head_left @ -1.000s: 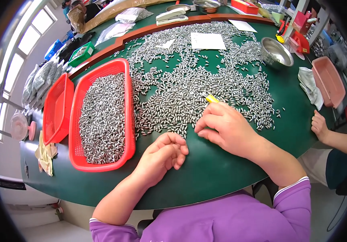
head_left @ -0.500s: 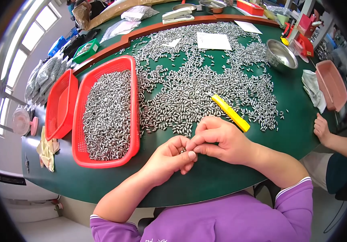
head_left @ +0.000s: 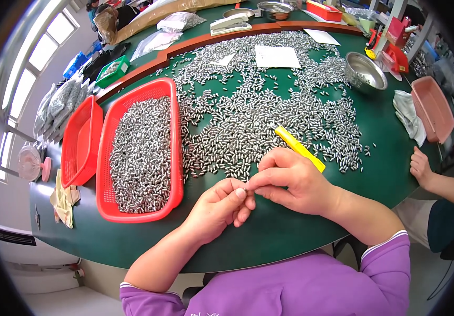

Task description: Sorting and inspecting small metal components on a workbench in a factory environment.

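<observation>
My left hand [head_left: 217, 208] is closed, its thumb pressed against the index finger on a small metal piece [head_left: 246, 189], mostly hidden by the fingertips. My right hand [head_left: 295, 181] meets it there in a pinch, thumb and index finger together; whatever lies between them is too small to make out. Beyond both hands spreads a wide layer of small silvery, pointed-oval metal pieces [head_left: 237, 124]. A yellow utility knife [head_left: 300, 149] lies on its near right part, just past my right hand. To the left, a red plastic basket [head_left: 176, 152] holds a heap of similar pieces.
An emptier red basket [head_left: 82, 142] stands farther left. A steel bowl [head_left: 366, 72], a pink tray [head_left: 433, 110] and a white cloth [head_left: 409, 117] lie to the right. Another person's hand [head_left: 421, 167] rests at the right table edge. A wooden strip [head_left: 195, 45] borders the green table [head_left: 132, 239].
My left thumb and fingers have closed up; the small pieces seen between them before are now mostly covered. Both hands stay together in nearly the same place. The view has shifted slightly.
</observation>
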`<state>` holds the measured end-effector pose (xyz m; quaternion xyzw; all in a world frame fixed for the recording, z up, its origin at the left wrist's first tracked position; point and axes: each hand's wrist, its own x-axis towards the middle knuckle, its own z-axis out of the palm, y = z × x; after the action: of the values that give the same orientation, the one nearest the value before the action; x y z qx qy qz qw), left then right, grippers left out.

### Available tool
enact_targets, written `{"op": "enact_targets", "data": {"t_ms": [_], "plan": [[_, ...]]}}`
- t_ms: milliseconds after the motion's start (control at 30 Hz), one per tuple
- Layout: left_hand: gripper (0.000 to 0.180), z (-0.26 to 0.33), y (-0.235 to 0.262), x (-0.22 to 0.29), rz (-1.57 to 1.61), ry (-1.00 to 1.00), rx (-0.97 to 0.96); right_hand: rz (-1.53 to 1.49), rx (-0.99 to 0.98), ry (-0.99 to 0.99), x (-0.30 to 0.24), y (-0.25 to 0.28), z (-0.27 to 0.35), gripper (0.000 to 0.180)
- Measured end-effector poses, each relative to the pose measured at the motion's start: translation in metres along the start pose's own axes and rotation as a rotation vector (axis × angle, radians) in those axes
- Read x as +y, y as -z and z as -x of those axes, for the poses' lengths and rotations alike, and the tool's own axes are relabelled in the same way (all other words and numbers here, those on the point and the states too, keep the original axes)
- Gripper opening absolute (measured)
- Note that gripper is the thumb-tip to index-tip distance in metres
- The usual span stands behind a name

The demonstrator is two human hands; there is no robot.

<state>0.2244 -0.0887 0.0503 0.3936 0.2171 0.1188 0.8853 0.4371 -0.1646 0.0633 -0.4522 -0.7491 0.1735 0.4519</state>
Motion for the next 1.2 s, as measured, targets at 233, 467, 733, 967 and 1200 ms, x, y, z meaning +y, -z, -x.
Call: {"op": "enact_targets", "data": {"t_ms": [233,467,733,967,1200], "plan": [[0.017,-0.001,0.002,0.000,-0.024,0.003,-0.027,0.198,0.067,-0.032,-0.002,0.005,-0.001,0.020],[0.013,-0.003,0.002,-0.001,0.035,-0.053,0.010,0.444,0.096,-0.176,0.012,0.017,0.001,0.012],[0.016,-0.002,0.002,0.001,0.059,-0.014,0.044,0.508,-0.029,-0.127,0.014,0.014,0.002,0.010],[0.015,-0.002,0.004,0.001,0.050,0.009,0.010,0.573,-0.086,-0.097,0.014,0.012,0.001,0.009],[0.013,-0.002,0.000,0.001,0.001,0.037,0.022,0.549,-0.029,-0.018,0.012,0.011,-0.001,0.016]]}}
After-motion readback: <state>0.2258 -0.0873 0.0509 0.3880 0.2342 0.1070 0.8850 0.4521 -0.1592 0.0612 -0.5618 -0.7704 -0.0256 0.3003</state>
